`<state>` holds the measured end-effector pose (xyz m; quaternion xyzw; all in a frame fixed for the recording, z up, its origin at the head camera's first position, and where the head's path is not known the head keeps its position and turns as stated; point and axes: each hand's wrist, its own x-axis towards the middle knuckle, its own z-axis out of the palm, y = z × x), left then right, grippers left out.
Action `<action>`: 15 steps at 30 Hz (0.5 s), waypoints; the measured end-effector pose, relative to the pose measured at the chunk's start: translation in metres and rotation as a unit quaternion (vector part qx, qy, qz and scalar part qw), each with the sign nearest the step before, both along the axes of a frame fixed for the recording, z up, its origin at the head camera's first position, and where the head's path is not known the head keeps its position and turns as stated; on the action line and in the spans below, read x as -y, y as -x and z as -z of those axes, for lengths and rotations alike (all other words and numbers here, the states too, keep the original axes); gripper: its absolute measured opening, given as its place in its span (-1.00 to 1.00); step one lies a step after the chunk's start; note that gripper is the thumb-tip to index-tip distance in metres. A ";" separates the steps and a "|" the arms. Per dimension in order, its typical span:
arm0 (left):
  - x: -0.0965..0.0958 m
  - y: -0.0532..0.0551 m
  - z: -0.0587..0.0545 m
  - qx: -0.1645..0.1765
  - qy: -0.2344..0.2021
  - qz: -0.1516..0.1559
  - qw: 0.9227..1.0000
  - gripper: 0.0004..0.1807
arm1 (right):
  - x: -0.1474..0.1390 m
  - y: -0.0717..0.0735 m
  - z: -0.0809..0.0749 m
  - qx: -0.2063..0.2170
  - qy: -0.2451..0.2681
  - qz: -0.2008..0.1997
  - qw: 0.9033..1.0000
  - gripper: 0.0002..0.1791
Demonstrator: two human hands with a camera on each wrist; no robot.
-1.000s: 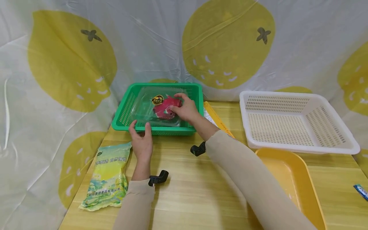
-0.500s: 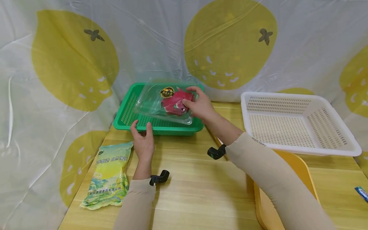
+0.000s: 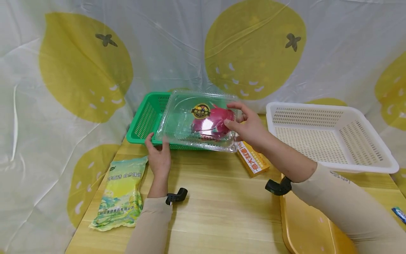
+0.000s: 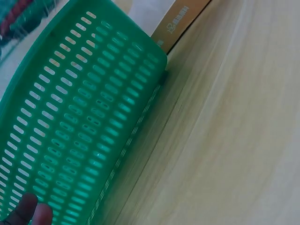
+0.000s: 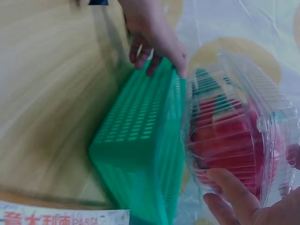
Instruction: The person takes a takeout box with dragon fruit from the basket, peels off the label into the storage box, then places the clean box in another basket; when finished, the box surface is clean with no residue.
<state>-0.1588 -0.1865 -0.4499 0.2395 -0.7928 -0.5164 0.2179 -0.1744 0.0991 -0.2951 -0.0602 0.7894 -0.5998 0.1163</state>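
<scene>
A clear plastic clamshell box [image 3: 180, 116] with a black-and-gold label hangs above the right side of the green basket [image 3: 146, 120]. Inside the box lies a pink-red dragon fruit [image 3: 207, 123]. My right hand [image 3: 250, 125] grips the box by its right end, thumb on top and fingers beneath [image 5: 236, 190]. At the basket's front rim, my left hand [image 3: 159, 160] holds on, its thumb over the edge and its fingertips [image 4: 41, 214] against the outer wall. The right wrist view shows the left hand [image 5: 154, 30] at the far end of that rim.
A yellow-green food pouch [image 3: 120, 194] lies left of my left arm. Right of the green basket is an orange pasta box [image 3: 252, 162]. A white basket [image 3: 331, 165] stands at the back right, and a yellow tray [image 3: 311, 225] sits partly under my right arm. A small blue packet [image 3: 399, 214] lies at the far right.
The right hand has lifted the clamshell box out of the green basket and carried it right and towards me. The orange pasta box shows more now. The left hand has stayed at the rim.
</scene>
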 end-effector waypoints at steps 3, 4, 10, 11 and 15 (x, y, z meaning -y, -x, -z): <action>0.001 0.001 0.001 0.007 0.007 -0.008 1.000 -0.32 | -0.011 -0.016 -0.002 0.002 -0.001 -0.010 1.000 -0.37; 0.001 0.001 0.001 0.008 0.012 -0.011 1.000 -0.33 | -0.015 -0.021 -0.002 0.001 0.000 -0.013 1.000 -0.37; 0.002 0.003 0.004 -0.001 0.021 -0.006 1.000 -0.30 | -0.037 -0.056 0.005 -0.017 -0.009 -0.023 1.000 -0.36; 0.001 0.003 0.004 -0.001 0.015 -0.005 1.000 -0.29 | -0.040 -0.062 0.007 -0.016 -0.007 -0.025 1.000 -0.36; 0.000 0.002 0.002 0.002 -0.005 -0.005 1.000 -0.27 | -0.052 -0.082 0.016 -0.002 0.013 -0.039 0.999 -0.35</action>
